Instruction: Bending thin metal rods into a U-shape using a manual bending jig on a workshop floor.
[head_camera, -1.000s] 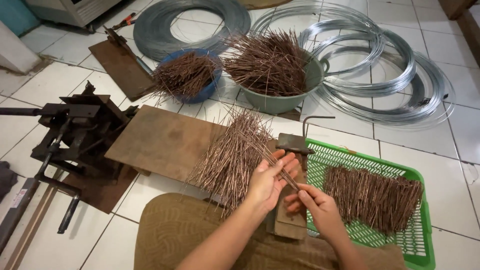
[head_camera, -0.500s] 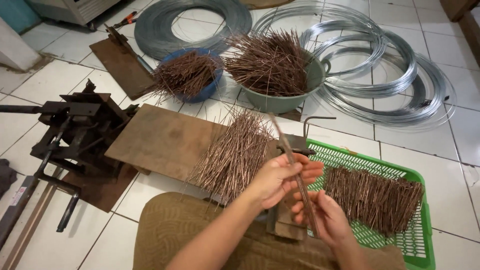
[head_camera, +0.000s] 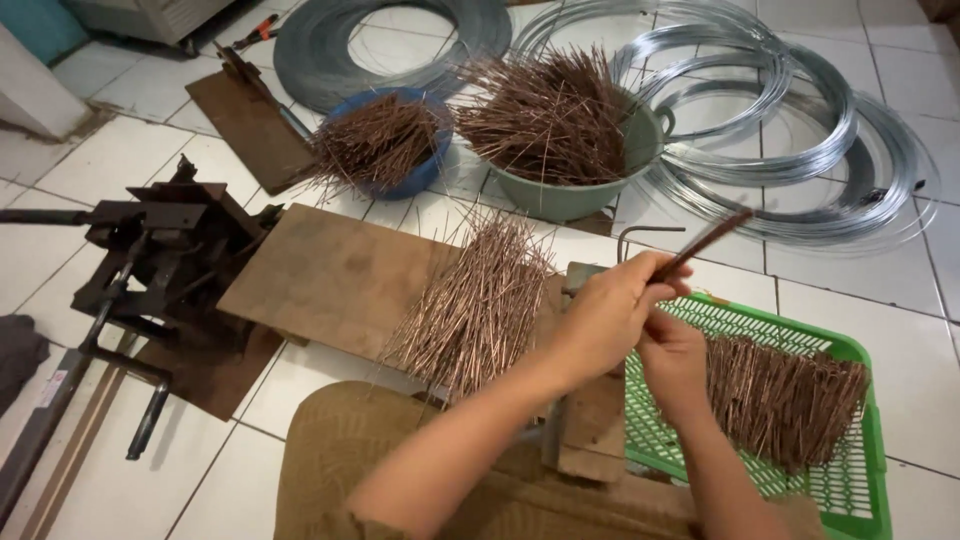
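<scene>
Here, copper rod (head_camera: 700, 245) pinched between both hands, over green basket (head_camera: 850, 350)

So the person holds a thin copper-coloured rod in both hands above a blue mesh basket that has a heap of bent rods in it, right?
Not quite: the head view shows the mesh basket is green, not blue. The rest stands: the left hand and right hand hold a thin copper-coloured rod above it, and a heap of bent rods lies inside.
</scene>
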